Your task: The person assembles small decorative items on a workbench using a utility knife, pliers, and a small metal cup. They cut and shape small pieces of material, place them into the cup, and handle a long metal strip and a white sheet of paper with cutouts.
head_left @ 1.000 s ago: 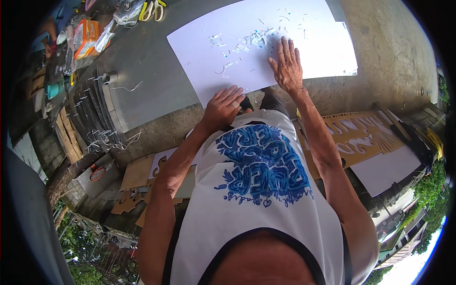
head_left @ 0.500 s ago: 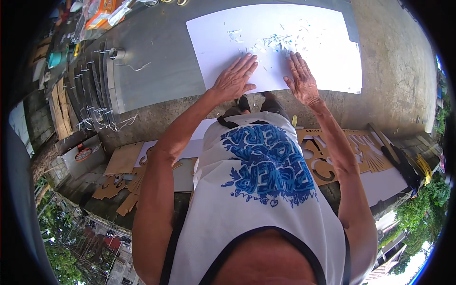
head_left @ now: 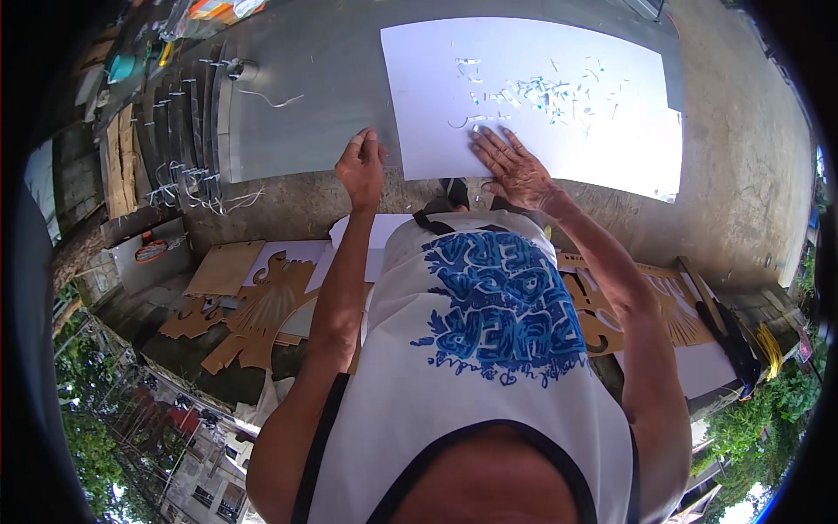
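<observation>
A large white sheet [head_left: 436, 87] lies flat on the grey work surface [head_left: 323, 52]. Small pale and bluish scraps [head_left: 541, 92] are scattered over its middle, with a few thin curled strips nearer its left side. My right hand [head_left: 515, 168] rests palm down on the sheet's near edge, fingers stretched and slightly apart, touching the area just below the strips. Off the sheet's left edge, my left hand [head_left: 361, 166] hovers over the near rim of the grey surface. Its fingers are drawn together, and anything between them is too small to make out.
Several dark strips with white ties [head_left: 188, 131] stand at the left, beside a small metal can [head_left: 243, 70] and a loose white string [head_left: 275, 101]. Cut brown cardboard shapes [head_left: 271, 301] lie behind me on a low ledge. Yellow cord [head_left: 769, 349] hangs at the right.
My left hand has left the sheet, moved left and closed its fingers. My right hand has slid left across the sheet. A few strips now lie just beyond it.
</observation>
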Demonstrator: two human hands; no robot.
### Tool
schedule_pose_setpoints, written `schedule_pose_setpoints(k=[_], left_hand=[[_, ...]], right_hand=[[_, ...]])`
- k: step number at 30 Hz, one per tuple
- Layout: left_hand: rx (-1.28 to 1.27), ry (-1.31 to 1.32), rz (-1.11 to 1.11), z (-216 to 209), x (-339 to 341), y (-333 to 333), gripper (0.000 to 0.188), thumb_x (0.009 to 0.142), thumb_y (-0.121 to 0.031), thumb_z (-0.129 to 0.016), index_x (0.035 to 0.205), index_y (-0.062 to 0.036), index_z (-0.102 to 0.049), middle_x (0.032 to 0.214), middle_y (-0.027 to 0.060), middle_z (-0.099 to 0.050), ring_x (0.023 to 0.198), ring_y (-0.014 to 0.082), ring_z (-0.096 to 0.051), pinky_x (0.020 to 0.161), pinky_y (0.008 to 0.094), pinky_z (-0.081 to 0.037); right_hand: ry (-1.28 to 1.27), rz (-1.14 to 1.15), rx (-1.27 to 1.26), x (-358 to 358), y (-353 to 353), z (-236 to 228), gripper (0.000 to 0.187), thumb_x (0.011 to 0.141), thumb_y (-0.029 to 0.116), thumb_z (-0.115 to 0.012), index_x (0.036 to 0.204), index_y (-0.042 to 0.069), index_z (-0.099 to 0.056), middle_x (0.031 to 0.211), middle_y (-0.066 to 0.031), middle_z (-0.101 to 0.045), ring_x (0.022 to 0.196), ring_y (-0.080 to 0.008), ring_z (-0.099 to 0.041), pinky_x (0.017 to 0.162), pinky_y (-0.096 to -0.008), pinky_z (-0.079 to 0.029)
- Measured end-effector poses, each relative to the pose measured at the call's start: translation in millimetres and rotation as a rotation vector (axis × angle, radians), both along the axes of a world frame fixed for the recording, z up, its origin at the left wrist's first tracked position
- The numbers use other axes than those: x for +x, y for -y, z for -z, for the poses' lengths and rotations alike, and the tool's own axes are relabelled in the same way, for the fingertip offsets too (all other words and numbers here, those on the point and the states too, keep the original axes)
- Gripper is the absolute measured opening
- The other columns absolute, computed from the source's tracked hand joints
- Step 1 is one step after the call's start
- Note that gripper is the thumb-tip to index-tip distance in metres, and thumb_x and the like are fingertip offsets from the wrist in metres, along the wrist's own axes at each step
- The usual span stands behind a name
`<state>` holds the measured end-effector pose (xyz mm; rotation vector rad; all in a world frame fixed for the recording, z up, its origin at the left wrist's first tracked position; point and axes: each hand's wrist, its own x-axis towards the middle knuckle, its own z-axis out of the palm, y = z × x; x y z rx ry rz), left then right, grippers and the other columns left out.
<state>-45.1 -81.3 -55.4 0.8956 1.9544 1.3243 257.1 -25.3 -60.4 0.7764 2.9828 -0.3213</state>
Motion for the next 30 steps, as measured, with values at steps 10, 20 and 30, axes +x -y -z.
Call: schedule_pose_setpoints(k=[10,20,30], left_hand=[[-0.383,0.414,-0.001,40.0,1.2,53.0,0.038,0.095,-0.032,-0.065,0.111,0.0018,-0.065,0.097,0.0108,-0.071,0.081,0.0207,-0.071,0.067,0.0331,-0.054],[-0.281,0.934,0.088,33.9,27.1,34.9,0.043,0.097,-0.031,-0.065,0.118,0.0070,-0.058,0.110,0.0179,-0.069,0.099,0.0282,-0.071,0.088,0.0407,-0.057],[-0.305,0.979,-0.016,62.1,21.1,42.3,0.041,0.093,-0.034,-0.072,0.117,-0.0022,-0.062,0.106,0.0102,-0.068,0.094,0.0226,-0.066,0.082,0.0406,-0.055]], right_hand=[[-0.092,-0.003,-0.008,-56.8,-3.5,9.6,0.076,0.098,0.053,-0.048,0.154,0.004,-0.031,0.164,-0.0113,-0.023,0.153,-0.0266,-0.016,0.126,-0.0468,-0.012],[-0.099,0.366,0.225,47.8,-67.9,17.9,0.065,0.105,0.049,-0.036,0.154,0.005,-0.032,0.163,-0.0131,-0.025,0.152,-0.0309,-0.018,0.123,-0.0524,-0.016],[-0.137,0.257,0.154,-90.0,-110.2,22.1,0.061,0.106,0.046,-0.037,0.153,0.007,-0.033,0.164,-0.0128,-0.022,0.152,-0.0302,-0.018,0.124,-0.0478,-0.017]])
